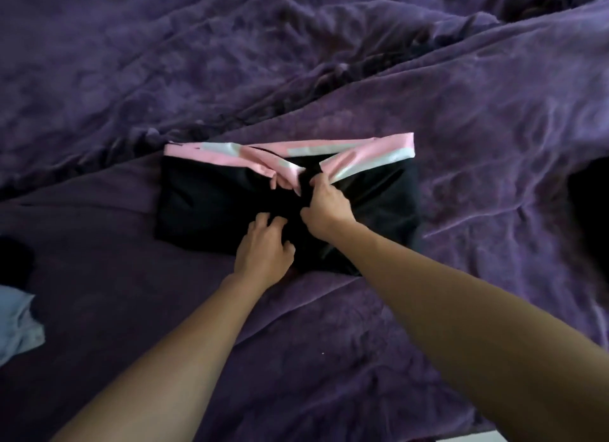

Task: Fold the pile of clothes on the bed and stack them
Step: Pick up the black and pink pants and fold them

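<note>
A black garment (204, 204) with pink and white trim (372, 150) lies folded into a rough rectangle on the purple bedspread (478, 138). My right hand (326, 207) pinches the black fabric near the middle, just below where the two trim bands meet. My left hand (265, 247) rests on the garment's near edge with its fingers curled into the fabric; whether it grips the cloth is hard to tell.
A light blue cloth (18, 323) lies at the left edge of the bed, with a dark item (14, 257) just above it. Another dark shape (590, 211) sits at the right edge. The bedspread is heavily wrinkled at the far side.
</note>
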{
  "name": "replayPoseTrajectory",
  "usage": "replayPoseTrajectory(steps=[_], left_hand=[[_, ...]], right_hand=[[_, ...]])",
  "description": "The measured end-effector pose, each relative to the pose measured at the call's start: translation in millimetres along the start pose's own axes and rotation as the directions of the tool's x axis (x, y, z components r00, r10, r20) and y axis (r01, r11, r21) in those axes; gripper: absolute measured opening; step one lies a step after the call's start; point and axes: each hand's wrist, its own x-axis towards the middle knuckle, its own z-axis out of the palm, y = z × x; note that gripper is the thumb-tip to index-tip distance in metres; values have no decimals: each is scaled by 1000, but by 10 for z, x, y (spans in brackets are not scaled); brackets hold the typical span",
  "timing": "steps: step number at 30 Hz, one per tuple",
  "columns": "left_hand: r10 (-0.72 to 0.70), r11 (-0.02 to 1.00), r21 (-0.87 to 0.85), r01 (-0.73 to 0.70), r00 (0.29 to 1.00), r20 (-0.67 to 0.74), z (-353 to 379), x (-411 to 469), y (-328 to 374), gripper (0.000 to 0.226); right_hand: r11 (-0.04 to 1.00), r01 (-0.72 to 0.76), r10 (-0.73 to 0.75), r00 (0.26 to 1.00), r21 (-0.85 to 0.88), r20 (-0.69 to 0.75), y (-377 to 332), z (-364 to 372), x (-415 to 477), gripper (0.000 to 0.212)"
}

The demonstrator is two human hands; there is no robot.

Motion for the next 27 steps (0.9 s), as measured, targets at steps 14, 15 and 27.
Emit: replayPoseTrajectory(steps=[14, 15, 27], left_hand=[[158, 958, 195, -211, 954, 254, 363, 98, 200, 56], [144, 956, 209, -208, 949, 282, 389, 125, 202, 56], [-83, 934, -358, 3, 974, -210, -600, -152, -765, 24]], right_hand=[[784, -269, 436, 881, 559, -187, 1359, -911, -155, 55], [728, -272, 421, 902, 629, -97, 1352, -891, -163, 44], [765, 6, 52, 996, 644, -71, -824, -303, -419, 24]])
